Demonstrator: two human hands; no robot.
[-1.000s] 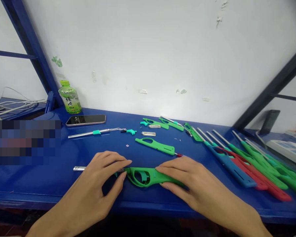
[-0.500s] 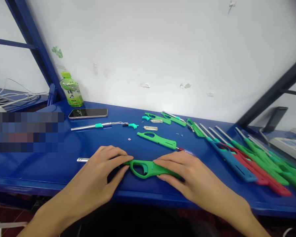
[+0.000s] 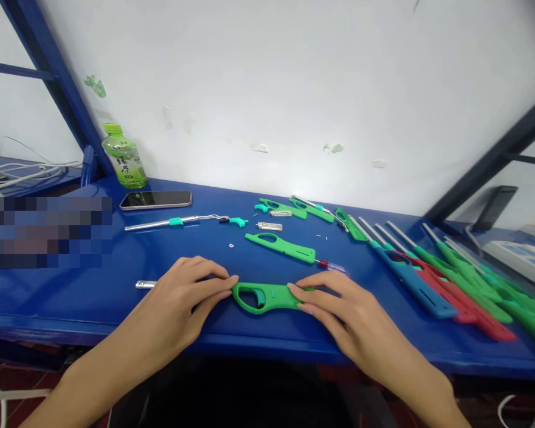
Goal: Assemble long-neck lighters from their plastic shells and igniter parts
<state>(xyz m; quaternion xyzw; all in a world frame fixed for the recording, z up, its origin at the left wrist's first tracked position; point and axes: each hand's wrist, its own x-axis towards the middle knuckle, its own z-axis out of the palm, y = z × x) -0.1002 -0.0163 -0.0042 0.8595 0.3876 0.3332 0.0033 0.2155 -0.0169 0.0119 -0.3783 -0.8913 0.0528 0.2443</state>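
Observation:
A green long-reach lighter (image 3: 274, 296) lies flat along the blue table near its front edge, its teal trigger showing in the finger loop. Around its neck, thumb and fingers of my left hand (image 3: 189, 297) are closed; the metal tip (image 3: 145, 285) sticks out left past that hand. My right hand (image 3: 343, 306) pinches the handle end, which its fingers partly hide. Behind the lighter is a loose green half shell (image 3: 285, 248), with a red and clear screwdriver (image 3: 332, 267) at its end. A metal tube with wires (image 3: 160, 224) and a teal trigger lies farther left.
Several assembled lighters in blue (image 3: 421, 288), red and green lie at the right. Small metal-and-clear parts (image 3: 270, 226), tiny screws and more green shells (image 3: 289, 209) are at the back. A phone (image 3: 156, 200) and a tea bottle (image 3: 125, 157) stand left, by the wall.
My right hand has slid slightly right along the handle, uncovering more of the green body. My left hand keeps its grip on the neck. The whole view has shifted a little.

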